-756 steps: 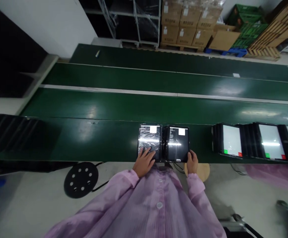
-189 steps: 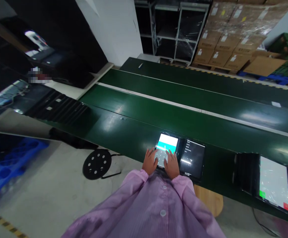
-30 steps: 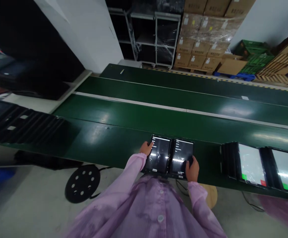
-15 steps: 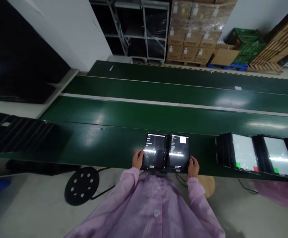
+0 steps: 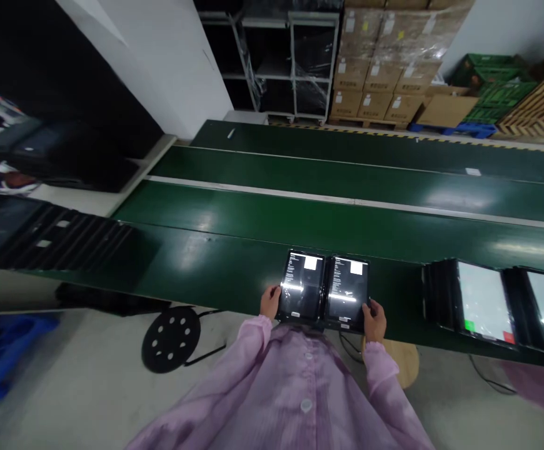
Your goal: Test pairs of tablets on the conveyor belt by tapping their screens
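Observation:
Two black tablets lie side by side on the near edge of the green bench [image 5: 234, 269], both showing dark screens with white text and a white square. My left hand [image 5: 270, 301] grips the lower left edge of the left tablet [image 5: 302, 284], its fingers curled round the rim. On the other side, my right hand [image 5: 375, 319] holds the lower right corner of the right tablet [image 5: 347, 291] in the same way. My pink sleeves reach up from the bottom of the view.
More tablets [image 5: 483, 300] with white screens and green and red buttons stand in a row at the right. Black trays [image 5: 60, 240] lie at the left end. A black stool [image 5: 171, 337] and a wooden stool [image 5: 406, 362] stand below the bench. Cardboard boxes [image 5: 379, 75] are stacked behind.
Since a second ago my left hand has slid from the left tablet's upper corner down to its lower edge. The left screen now shows a white square like the right one.

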Demonstrator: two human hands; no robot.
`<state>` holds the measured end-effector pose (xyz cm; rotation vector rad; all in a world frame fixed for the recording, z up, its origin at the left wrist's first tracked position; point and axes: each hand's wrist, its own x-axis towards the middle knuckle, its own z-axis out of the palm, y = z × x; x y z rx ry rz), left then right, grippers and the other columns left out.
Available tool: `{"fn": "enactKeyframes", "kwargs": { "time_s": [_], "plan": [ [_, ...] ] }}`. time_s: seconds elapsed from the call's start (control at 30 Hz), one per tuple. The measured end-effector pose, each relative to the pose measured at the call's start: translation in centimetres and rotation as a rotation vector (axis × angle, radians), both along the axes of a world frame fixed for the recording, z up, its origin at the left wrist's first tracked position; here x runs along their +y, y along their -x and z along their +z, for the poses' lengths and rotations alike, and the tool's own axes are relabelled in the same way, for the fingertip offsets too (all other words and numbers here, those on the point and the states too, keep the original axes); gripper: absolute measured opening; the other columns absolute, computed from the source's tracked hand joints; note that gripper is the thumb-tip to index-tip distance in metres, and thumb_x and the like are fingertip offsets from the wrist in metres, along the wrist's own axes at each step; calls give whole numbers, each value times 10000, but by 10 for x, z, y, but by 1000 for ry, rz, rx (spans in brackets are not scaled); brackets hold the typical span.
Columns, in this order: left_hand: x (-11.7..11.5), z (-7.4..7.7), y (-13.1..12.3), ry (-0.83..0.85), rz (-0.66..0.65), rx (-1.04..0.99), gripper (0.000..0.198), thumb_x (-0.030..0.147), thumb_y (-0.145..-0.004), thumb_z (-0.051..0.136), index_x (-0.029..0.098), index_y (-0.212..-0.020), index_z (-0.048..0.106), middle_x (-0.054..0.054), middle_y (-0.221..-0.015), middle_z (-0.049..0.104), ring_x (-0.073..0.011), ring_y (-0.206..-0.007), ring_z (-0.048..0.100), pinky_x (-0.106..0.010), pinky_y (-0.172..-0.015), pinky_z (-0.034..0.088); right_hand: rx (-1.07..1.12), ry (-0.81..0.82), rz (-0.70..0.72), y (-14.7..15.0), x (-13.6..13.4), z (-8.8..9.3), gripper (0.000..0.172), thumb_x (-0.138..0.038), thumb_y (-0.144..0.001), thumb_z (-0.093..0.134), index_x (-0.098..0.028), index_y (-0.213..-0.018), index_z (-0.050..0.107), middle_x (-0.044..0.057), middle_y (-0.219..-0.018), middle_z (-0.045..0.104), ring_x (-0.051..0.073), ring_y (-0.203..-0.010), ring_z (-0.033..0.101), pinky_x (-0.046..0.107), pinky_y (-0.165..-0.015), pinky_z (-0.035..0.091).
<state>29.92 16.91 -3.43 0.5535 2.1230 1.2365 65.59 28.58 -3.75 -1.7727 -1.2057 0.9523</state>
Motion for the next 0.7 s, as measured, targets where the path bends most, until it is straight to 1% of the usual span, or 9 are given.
{"fn": "enactKeyframes", "kwargs": {
  "time_s": [0.1,0.23,0.3,0.4,0.47,0.53,0.63,0.7],
  "plan": [
    [-1,2,-1,14,-18,4,305,437,-869,574,186,-970,714,-89,-1008,777,-247,-988,717,-377,-944,545,6,12,10,0,0,1,694,-646,-702,679,-127,-1163,701,173,-1147,743,318,-1064,677,450,-986,502],
    [-1,3,-4,34,-42,13,298,430,-886,583,182,-994,706,-93,-1018,771,-240,-980,717,-373,-927,551,-25,-6,-4,1,0,2,645,-648,-766,606,-137,-1145,715,167,-1148,745,318,-1083,669,448,-1002,485],
    [-1,4,-6,42,-54,26,303,427,-865,626,176,-1022,693,-93,-1030,759,-231,-975,710,-370,-930,546,-37,-5,-8,1,0,2,638,-648,-777,591,-140,-1142,716,163,-1145,747,315,-1074,670,443,-995,485],
    [-1,7,-10,51,-60,66,399,432,-792,726,165,-1082,663,-110,-1115,722,-233,-1025,686,-376,-974,523,-48,-9,-10,2,-1,1,636,-649,-781,590,-142,-1144,711,160,-1137,746,309,-1060,672,427,-972,491],
    [0,9,-12,56,-67,89,442,449,-774,748,161,-1095,651,-118,-1139,700,-242,-1050,671,-383,-990,512,-57,-14,-8,3,0,0,629,-647,-783,588,-143,-1141,705,157,-1118,748,304,-1045,673,419,-955,497],
    [1,11,-11,63,-80,103,410,466,-809,715,164,-1079,652,-114,-1119,696,-243,-1046,668,-384,-986,511,-67,-9,-1,2,2,-1,622,-649,-782,584,-143,-1124,702,154,-1092,749,301,-1024,676,420,-944,502],
    [5,14,-5,77,-114,114,321,467,-894,617,174,-1015,670,-100,-1036,710,-244,-995,675,-393,-963,514,-93,0,11,0,9,0,599,-653,-786,576,-139,-1066,702,161,-1050,744,309,-986,676,441,-933,505],
    [12,18,0,83,-142,125,317,447,-927,577,168,-1034,683,-103,-1026,714,-245,-966,676,-399,-950,515,-120,-12,6,1,14,2,600,-650,-795,575,-133,-1076,694,181,-1085,730,326,-1018,662,464,-962,491]
  ]
}}
